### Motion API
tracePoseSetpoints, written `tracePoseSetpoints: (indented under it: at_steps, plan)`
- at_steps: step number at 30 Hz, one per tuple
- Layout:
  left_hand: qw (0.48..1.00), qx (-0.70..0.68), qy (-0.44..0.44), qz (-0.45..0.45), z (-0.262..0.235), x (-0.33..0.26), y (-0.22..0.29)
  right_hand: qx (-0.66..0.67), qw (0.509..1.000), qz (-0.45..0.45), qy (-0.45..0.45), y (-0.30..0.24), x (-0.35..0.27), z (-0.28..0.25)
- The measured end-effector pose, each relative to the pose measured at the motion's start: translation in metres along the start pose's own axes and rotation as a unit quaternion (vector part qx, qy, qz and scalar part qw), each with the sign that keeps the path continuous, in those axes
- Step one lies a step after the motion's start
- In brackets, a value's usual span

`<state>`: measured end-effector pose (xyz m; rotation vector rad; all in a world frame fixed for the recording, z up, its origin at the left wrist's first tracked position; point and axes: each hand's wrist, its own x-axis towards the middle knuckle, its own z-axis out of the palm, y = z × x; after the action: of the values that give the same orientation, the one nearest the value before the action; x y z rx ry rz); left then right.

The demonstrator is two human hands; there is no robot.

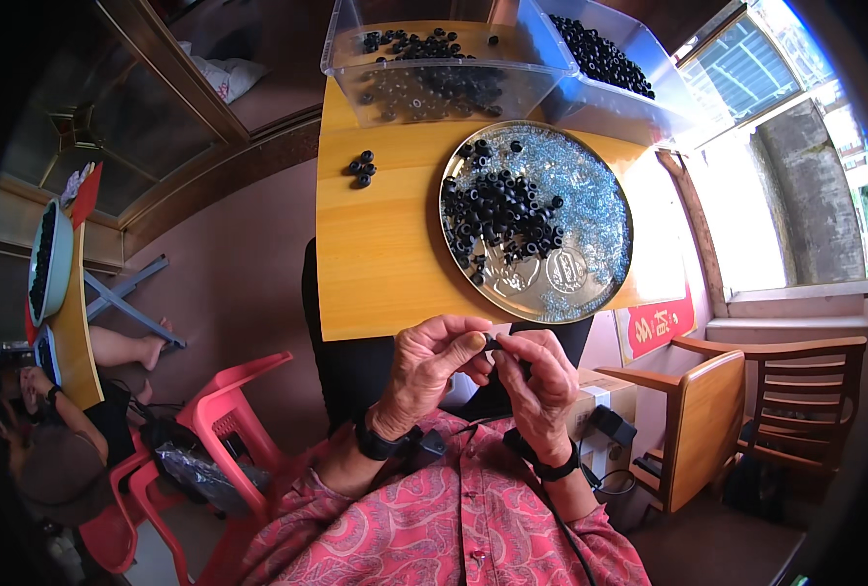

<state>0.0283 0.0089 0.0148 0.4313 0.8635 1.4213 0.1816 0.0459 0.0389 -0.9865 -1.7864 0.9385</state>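
Small yellow wooden table point(375, 254) sits mid-frame over a pinkish-brown floor, bright window at the upper right, wooden chairs point(737, 410) at lower right and a red plastic chair point(229, 410) at lower left. On the table there's a round metal tray point(590, 283) with a pile of black rings point(497, 215), and two clear plastic bins point(434, 93) at the top edge holding more of them. A few loose rings point(362, 168) lie left of the tray. Just below the table's near edge, the left hand point(424, 376) and right hand point(537, 381) meet, fingertips pinched together on one small black ring point(493, 343), tiny, dark, mostly hidden by the fingers.
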Motion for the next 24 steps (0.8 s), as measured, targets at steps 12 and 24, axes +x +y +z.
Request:
tracePoseSetpoints:
  at_steps: [12,24]
  plan:
    - [0.995,0.083,0.038,0.04,0.0025,-0.0069,0.0055,-0.074,0.995,-0.061,-0.036,0.0035,0.0048,0.0037]
    - [0.991,0.135,-0.004,-0.005,-0.0051,-0.0058,0.0059,-0.1,0.992,-0.053,-0.053,0.0038,-0.0014,0.0092]
